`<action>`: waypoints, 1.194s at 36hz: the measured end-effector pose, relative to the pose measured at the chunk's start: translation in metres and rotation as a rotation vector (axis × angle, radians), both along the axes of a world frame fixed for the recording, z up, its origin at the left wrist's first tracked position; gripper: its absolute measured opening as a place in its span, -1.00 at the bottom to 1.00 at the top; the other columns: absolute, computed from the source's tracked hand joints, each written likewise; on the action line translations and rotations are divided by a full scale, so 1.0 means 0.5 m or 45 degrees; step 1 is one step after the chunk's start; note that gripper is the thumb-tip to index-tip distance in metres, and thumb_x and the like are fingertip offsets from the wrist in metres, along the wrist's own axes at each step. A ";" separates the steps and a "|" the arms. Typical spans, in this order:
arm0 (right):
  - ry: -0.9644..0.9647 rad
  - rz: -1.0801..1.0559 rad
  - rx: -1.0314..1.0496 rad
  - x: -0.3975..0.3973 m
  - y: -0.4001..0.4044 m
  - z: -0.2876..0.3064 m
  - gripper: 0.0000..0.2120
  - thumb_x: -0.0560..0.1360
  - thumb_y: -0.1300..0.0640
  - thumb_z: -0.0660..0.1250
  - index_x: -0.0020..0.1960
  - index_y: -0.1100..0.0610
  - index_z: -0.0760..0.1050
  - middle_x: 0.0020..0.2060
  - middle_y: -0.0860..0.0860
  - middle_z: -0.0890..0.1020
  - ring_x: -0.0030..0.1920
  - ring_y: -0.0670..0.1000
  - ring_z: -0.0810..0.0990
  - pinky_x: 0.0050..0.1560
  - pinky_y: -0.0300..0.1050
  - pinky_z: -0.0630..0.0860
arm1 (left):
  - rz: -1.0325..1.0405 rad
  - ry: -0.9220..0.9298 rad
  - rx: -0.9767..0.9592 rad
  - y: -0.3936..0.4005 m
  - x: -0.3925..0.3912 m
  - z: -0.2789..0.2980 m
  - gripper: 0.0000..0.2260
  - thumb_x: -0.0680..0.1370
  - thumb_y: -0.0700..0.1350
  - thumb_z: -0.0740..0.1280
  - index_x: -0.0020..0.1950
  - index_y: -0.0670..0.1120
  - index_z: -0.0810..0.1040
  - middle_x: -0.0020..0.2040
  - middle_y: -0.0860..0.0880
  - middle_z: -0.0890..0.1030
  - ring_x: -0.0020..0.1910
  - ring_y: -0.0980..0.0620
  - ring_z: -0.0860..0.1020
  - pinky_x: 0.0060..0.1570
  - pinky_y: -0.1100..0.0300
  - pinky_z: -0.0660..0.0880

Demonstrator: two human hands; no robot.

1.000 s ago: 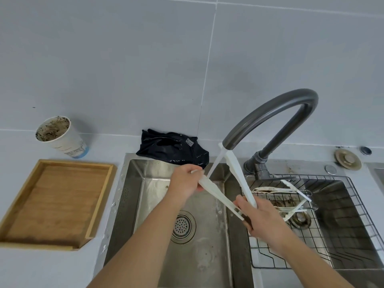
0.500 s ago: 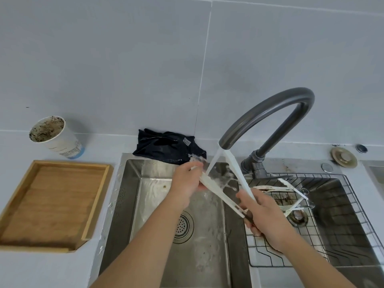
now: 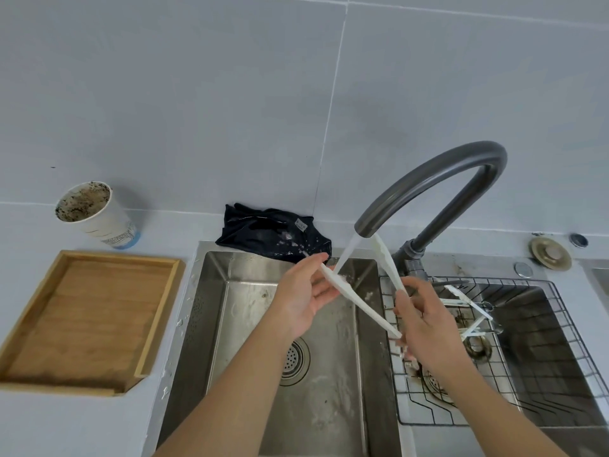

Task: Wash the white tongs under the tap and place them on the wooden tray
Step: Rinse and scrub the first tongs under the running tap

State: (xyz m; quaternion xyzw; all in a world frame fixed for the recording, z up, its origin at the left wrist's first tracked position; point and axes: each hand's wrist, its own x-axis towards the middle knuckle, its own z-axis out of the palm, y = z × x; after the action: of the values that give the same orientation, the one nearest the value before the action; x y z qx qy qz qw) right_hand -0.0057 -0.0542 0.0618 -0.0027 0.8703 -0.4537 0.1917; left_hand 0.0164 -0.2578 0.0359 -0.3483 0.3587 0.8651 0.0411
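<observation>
White tongs [image 3: 354, 301] are spread in a V under the dark grey tap [image 3: 428, 183], and running water strikes the left arm. My left hand [image 3: 304, 291] pinches the tip of that left arm over the left sink basin [image 3: 247, 324]. My right hand [image 3: 425, 321] grips the hinge end, with the right arm of the tongs rising toward the spout. The wooden tray [image 3: 89, 311] lies bare on the counter at the left.
A dirty paper cup [image 3: 97, 214] stands behind the tray. A dark wet cloth [image 3: 270, 234] lies at the sink's back rim. In the right basin, a wire rack [image 3: 527, 357] holds more white utensils [image 3: 468, 305]. A brass plug [image 3: 549, 253] sits at the far right.
My left hand has slid up toward the tip of the left arm, its fingers looser. The water now hits that arm lower down. The view has shifted slightly.
</observation>
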 end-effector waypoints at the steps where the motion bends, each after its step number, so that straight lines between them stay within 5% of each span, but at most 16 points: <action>1: -0.011 0.032 0.025 -0.001 0.005 -0.001 -0.76 0.61 -0.10 0.24 0.27 -0.15 0.41 -0.15 0.05 0.62 -0.40 0.03 0.64 -0.42 -0.02 0.63 | -0.028 0.007 -0.029 0.002 -0.001 -0.001 -0.83 0.63 -0.15 0.32 0.17 -0.20 0.58 -0.10 -0.18 0.68 -0.12 -0.13 0.71 0.04 -0.05 0.62; 6: -0.072 0.216 0.192 -0.003 0.015 -0.003 -0.49 0.46 -0.22 0.42 0.34 -0.19 0.38 -0.03 -0.06 0.63 -0.17 -0.05 0.64 -0.32 -0.25 0.53 | -0.101 0.026 -0.150 0.008 -0.002 0.000 -0.86 0.65 -0.12 0.27 0.11 -0.17 0.55 -0.14 -0.12 0.73 -0.06 -0.09 0.71 0.08 -0.04 0.62; 10: -0.087 0.370 0.139 -0.001 -0.002 0.009 -0.64 0.47 -0.13 0.44 0.22 -0.29 0.44 -0.08 -0.11 0.64 -0.17 -0.07 0.62 -0.26 -0.25 0.55 | -0.044 -0.001 -0.173 0.000 0.001 -0.002 -0.86 0.64 -0.10 0.30 0.09 -0.16 0.55 0.02 -0.19 0.68 -0.03 -0.14 0.70 -0.02 0.00 0.62; 16: -0.131 0.447 0.109 0.000 -0.030 0.003 -0.66 0.58 -0.13 0.30 0.35 -0.25 0.43 -0.01 -0.07 0.67 -0.23 0.00 0.65 -0.31 -0.10 0.57 | 0.024 -0.012 -0.224 -0.015 0.000 0.011 -0.89 0.63 -0.12 0.32 0.00 -0.12 0.61 -0.15 -0.07 0.65 -0.11 -0.05 0.65 -0.06 0.03 0.60; 20: -0.169 0.472 0.038 -0.008 -0.048 -0.001 -0.79 0.62 -0.13 0.24 0.16 -0.45 0.41 -0.39 -0.33 0.60 -0.31 -0.18 0.56 -0.30 -0.25 0.50 | 0.064 -0.001 -0.229 -0.031 -0.001 0.018 -0.85 0.66 -0.13 0.28 0.08 -0.11 0.64 -0.03 -0.13 0.63 -0.01 -0.10 0.64 -0.05 0.03 0.60; 22: -0.199 0.478 0.011 -0.013 -0.060 0.003 -0.77 0.63 -0.13 0.21 0.02 -0.53 0.42 -0.39 -0.31 0.61 -0.36 -0.21 0.54 -0.36 -0.30 0.47 | 0.085 0.030 -0.194 -0.036 0.002 0.019 -0.84 0.66 -0.14 0.26 0.13 -0.12 0.63 -0.01 -0.14 0.64 -0.02 -0.08 0.66 -0.04 0.04 0.60; 27: -0.311 0.442 0.013 -0.024 -0.079 0.014 -0.70 0.65 -0.15 0.13 -0.04 -0.15 0.62 -0.41 -0.14 0.54 -0.49 -0.17 0.47 -0.37 -0.22 0.42 | 0.113 0.081 -0.083 -0.047 0.011 0.023 -0.76 0.69 -0.08 0.21 0.21 -0.17 0.58 0.05 -0.15 0.73 0.01 -0.08 0.71 0.02 0.06 0.60; 31: -0.397 0.376 -0.054 -0.030 -0.097 0.016 -0.52 0.66 -0.18 0.11 -0.16 0.12 0.59 -0.45 -0.04 0.54 -0.51 -0.09 0.45 -0.41 -0.20 0.35 | 0.145 -0.042 -0.228 -0.052 0.027 0.013 -0.77 0.68 -0.01 0.21 0.14 -0.10 0.61 -0.05 -0.08 0.72 -0.06 -0.04 0.69 -0.01 0.06 0.61; 37: -0.425 0.377 -0.041 -0.037 -0.124 0.018 -0.45 0.66 -0.21 0.07 -0.10 0.17 0.63 -0.42 0.03 0.58 -0.50 -0.08 0.48 -0.38 -0.16 0.42 | 0.172 -0.213 -0.449 -0.025 0.042 -0.015 -0.95 0.61 -0.17 0.34 0.06 -0.11 0.56 -0.22 -0.04 0.59 -0.31 0.05 0.54 -0.26 0.16 0.49; 43: -0.413 0.334 -0.089 -0.024 -0.143 0.024 -0.50 0.69 -0.12 0.03 -0.12 0.14 0.60 -0.48 -0.07 0.57 -0.54 -0.12 0.45 -0.44 -0.19 0.38 | 0.030 -0.059 -0.498 0.038 0.030 -0.030 -0.58 0.52 -0.31 0.39 0.33 0.00 0.50 -0.03 -0.09 0.73 -0.13 -0.02 0.71 -0.12 0.07 0.66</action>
State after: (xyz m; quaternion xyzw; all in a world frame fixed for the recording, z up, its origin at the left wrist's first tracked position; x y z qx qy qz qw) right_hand -0.0178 -0.1256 0.0737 -0.0496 0.8040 -0.4491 0.3866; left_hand 0.0313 -0.2389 0.0212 -0.3738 0.5148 0.7710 -0.0292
